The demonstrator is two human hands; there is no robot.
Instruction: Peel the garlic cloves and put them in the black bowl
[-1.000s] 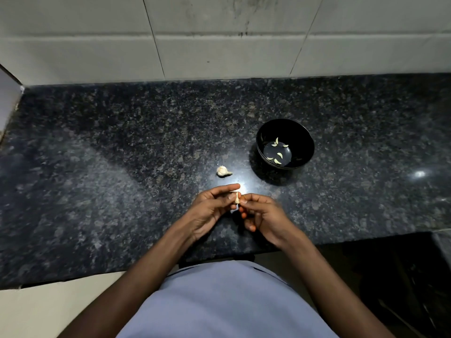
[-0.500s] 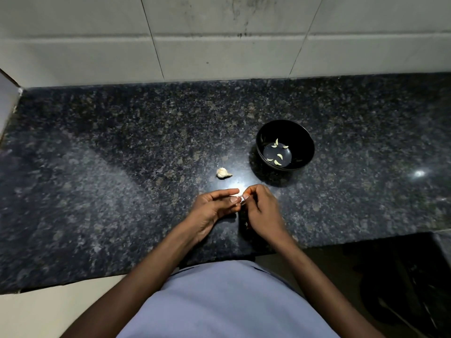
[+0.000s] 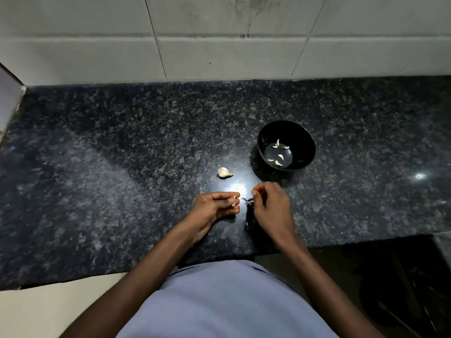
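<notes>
My left hand [image 3: 214,207] pinches a small pale garlic clove [image 3: 234,198] at its fingertips, just above the dark granite counter [image 3: 122,179]. A short gap to the right, my right hand [image 3: 271,206] has its fingers curled, and a scrap of pale skin [image 3: 249,203] shows at its fingertips. The black bowl [image 3: 303,139] stands beyond my right hand and holds several peeled cloves [image 3: 279,157]. A piece of unpeeled garlic [image 3: 224,172] lies on the counter left of the bowl.
A white tiled wall [image 3: 219,40] rises behind the counter. The counter's front edge [image 3: 341,242] runs close under my wrists, with a dark drop to the right. My blue shirt [image 3: 224,301] fills the bottom of the view.
My hands were together on the clove; now they have parted, the left keeping the clove and the right pulling away to the right with a bit of skin.
</notes>
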